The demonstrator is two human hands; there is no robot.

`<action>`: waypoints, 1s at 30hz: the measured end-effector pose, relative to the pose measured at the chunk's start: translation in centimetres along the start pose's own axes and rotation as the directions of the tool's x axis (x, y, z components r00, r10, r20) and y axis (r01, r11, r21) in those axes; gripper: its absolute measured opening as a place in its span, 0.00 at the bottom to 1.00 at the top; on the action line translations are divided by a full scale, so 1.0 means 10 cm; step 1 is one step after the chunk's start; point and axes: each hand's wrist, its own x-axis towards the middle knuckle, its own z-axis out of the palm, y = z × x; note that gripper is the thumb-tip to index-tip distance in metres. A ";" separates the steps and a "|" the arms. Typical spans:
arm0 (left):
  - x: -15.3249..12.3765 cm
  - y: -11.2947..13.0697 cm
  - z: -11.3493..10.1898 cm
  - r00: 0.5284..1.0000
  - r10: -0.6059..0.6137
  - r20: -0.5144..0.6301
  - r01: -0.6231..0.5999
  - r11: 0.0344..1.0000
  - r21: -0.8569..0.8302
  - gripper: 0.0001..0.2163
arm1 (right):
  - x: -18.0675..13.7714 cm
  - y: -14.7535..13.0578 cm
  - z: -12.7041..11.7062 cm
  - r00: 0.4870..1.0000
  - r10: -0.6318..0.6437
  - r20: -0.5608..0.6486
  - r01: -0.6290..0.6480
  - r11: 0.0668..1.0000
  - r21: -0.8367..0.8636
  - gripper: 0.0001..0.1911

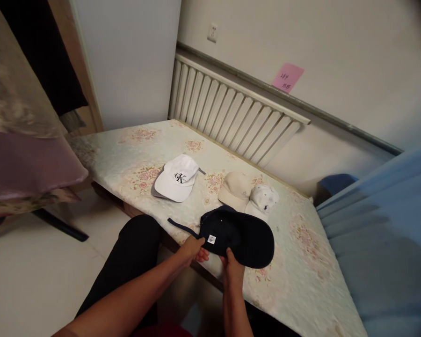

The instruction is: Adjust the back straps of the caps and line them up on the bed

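A dark navy baseball cap [247, 238] is held with its inside facing up, its brim to the right and its loose strap hanging out to the left. My left hand [192, 249] pinches its back edge near a small white label. With the thumb over the lower rim, my right hand [233, 267] grips the same cap closer to the brim. Just beyond it lie a beige cap [235, 187] and a white cap with a small dark emblem [264, 200], side by side. Farther left, a white cap with black letters [180, 177] rests on top of a grey one, mostly hidden.
The caps lie on a bed or low table with a floral cover [301, 262]. Behind it stands a white radiator [228, 107] against the wall. A blue curtain [379, 234] hangs at the right. Draped clothes [24, 154] are at the left.
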 end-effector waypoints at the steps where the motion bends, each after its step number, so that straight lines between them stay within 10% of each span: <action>1: -0.01 0.01 0.00 1.000 0.000 0.000 0.000 1.000 0.013 0.15 | 0.00 0.00 0.00 1.000 0.004 0.005 -0.004 1.000 0.013 0.45; 19: 0.02 -0.05 0.02 0.999 0.032 0.028 -0.031 0.999 -0.020 0.14 | -0.03 -0.08 -0.02 0.883 0.424 0.202 -0.445 0.893 0.065 0.24; 30: -0.05 -0.05 0.22 0.988 -0.116 0.099 0.126 0.987 -0.095 0.16 | -0.15 -0.03 0.06 0.876 0.425 0.227 -0.448 0.893 0.054 0.12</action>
